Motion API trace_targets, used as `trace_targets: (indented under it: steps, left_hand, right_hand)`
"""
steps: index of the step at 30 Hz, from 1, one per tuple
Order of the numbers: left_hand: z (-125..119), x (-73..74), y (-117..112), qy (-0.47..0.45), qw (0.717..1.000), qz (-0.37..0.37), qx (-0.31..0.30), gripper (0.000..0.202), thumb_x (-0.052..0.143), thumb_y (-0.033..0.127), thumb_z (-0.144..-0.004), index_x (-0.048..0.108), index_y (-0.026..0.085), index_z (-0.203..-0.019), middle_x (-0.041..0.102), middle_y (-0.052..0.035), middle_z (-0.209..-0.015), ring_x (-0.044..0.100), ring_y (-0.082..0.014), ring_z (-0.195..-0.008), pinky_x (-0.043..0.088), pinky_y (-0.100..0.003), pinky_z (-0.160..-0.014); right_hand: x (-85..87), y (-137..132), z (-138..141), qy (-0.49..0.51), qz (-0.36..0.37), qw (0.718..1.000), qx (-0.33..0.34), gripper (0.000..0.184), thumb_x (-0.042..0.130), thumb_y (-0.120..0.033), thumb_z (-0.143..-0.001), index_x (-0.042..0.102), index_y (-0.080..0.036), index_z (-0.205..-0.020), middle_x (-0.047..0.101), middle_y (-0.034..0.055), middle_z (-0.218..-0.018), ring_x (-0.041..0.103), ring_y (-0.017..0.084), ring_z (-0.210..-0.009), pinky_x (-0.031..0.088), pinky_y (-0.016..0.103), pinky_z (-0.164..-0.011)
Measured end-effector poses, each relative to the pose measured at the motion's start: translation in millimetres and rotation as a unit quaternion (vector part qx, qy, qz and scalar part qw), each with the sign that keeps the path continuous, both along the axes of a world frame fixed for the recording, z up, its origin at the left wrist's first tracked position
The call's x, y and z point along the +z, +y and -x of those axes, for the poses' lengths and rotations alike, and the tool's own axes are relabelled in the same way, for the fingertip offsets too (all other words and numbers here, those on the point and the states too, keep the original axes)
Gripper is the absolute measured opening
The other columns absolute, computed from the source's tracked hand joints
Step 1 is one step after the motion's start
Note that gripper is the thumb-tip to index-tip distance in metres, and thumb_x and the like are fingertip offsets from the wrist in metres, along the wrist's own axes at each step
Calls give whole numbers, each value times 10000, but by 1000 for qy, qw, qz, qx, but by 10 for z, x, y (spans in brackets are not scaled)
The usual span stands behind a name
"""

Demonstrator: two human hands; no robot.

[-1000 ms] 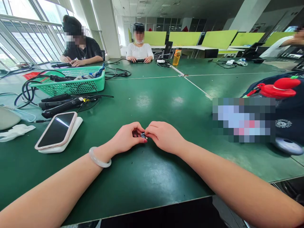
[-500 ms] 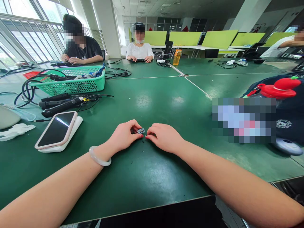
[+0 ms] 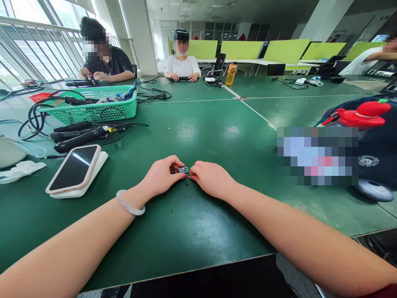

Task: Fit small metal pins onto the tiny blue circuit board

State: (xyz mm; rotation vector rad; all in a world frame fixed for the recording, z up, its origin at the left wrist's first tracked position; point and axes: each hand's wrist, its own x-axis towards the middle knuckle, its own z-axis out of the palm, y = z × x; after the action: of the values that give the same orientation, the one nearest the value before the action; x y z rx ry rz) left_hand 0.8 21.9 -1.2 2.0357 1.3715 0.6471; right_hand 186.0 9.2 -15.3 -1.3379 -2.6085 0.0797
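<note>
We saw bright daylight from the left windows (image 3: 21, 49), soft glare on the green table (image 3: 186, 132), bowed edges, pixelated patches.

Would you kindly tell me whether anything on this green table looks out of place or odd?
Only small things: a few dark specks lie loose on the table just on the near side of the small board pinched in the left hand, and black cables sprawl tangled beside the green basket.

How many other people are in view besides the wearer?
3: a person in black seated far left, a person in white at the far middle, a third person partly cut off at the right edge. Others may be hidden.
</note>
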Motion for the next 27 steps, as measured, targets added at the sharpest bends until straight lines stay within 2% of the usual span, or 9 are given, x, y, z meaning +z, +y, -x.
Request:
trace_targets:
  steps: [9,13,20,27]
  left_hand:
    - [0,3,4,0,1000,6,3,211,671,329,-676,590,199,-820,653,-5,-758,595,-164,-700,471,-297,-671]
    - [6,-19,15,-3,1000,5,12,227,677,341,-667,596,201,-826,657,-5,-761,601,-165,-702,475,-303,-676]
    - [-26,-10,-32,-35,998,34,-40,215,688,334,-660,593,197,-795,659,-1,-770,610,-163,-733,481,-303,-703]
    - [-37,2,-48,-41,997,44,-39,213,686,327,-659,591,193,-793,655,-6,-773,602,-162,-726,480,-305,-698]
  right_hand:
    - [-43,26,-43,-16,-17,1000,-1,169,417,-180,-902,581,-169,-863,561,38,-821,537,140,-678,354,259,-601]
    - [-21,31,-63,8,-27,1000,2,162,417,-164,-897,577,-172,-873,559,34,-841,525,133,-682,351,254,-606]
    - [72,-23,-10,55,-58,997,25,213,387,-200,-922,594,-167,-887,561,45,-850,512,134,-743,359,254,-669]
    - [42,-24,-12,51,-79,994,52,189,404,-192,-917,587,-163,-880,556,40,-830,504,137,-745,353,261,-674]
